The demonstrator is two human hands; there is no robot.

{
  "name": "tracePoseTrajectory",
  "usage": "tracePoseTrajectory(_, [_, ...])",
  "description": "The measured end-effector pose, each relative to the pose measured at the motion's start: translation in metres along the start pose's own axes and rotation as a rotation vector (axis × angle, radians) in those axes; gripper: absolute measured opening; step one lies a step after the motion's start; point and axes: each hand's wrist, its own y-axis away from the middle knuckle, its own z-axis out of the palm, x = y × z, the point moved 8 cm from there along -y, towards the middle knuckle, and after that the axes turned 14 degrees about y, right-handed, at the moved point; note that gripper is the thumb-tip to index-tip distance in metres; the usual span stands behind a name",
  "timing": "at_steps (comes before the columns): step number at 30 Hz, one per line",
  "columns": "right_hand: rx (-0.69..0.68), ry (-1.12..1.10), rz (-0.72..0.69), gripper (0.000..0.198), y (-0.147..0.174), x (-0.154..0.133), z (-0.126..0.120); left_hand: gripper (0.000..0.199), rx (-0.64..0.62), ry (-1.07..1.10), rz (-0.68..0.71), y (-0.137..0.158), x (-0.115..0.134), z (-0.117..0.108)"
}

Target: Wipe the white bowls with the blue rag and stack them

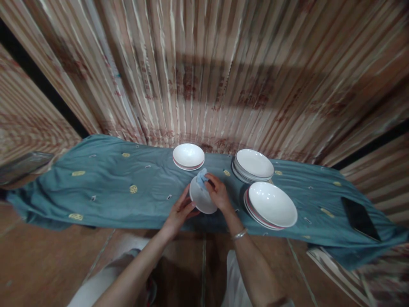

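My left hand [179,212] grips the left rim of a white bowl [203,202], which is tilted above the near part of the table. In my right hand [218,192] is a light blue cloth [201,178], pressed against the bowl's far inner rim. Just beyond them sits a short stack of white bowls [188,155] with a reddish rim showing below the top one. To the right of my right hand stand a stack of white plates [254,163] and, nearer to me, a stack of larger white bowls [272,204].
A green cloth with yellow pineapple prints [108,187] covers the long table. On its right end lies a black phone [360,218]. Patterned curtains [204,85] hang right behind the table. A dark glassy object [25,166] is at the far left.
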Motion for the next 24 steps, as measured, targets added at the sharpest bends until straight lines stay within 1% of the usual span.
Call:
tracePoseTrajectory(6, [-0.052, -0.130, -0.001, 0.029, 0.002, -0.008, 0.007, 0.083, -0.026, 0.007, 0.003, 0.000, -0.001, 0.001])
tracePoseTrajectory(12, [-0.068, -0.287, -0.047, 0.030, 0.007, -0.021, 0.009, 0.084, -0.031, -0.007, 0.006, -0.001, -0.002, 0.001])
tracePoseTrajectory(16, [-0.099, -0.402, -0.047, 0.028, 0.008, -0.025, 0.011, 0.085, -0.043, 0.000, 0.003, -0.002, -0.003, 0.001])
tracePoseTrajectory(20, [-0.145, -0.451, -0.032, 0.027, 0.011, -0.030, 0.012, 0.087, -0.017, 0.018, 0.013, -0.004, -0.006, -0.004])
tracePoseTrajectory(24, [-0.214, -0.495, -0.012, 0.028, 0.014, -0.038, 0.012, 0.082, 0.009, 0.039, 0.033, -0.006, -0.008, -0.010])
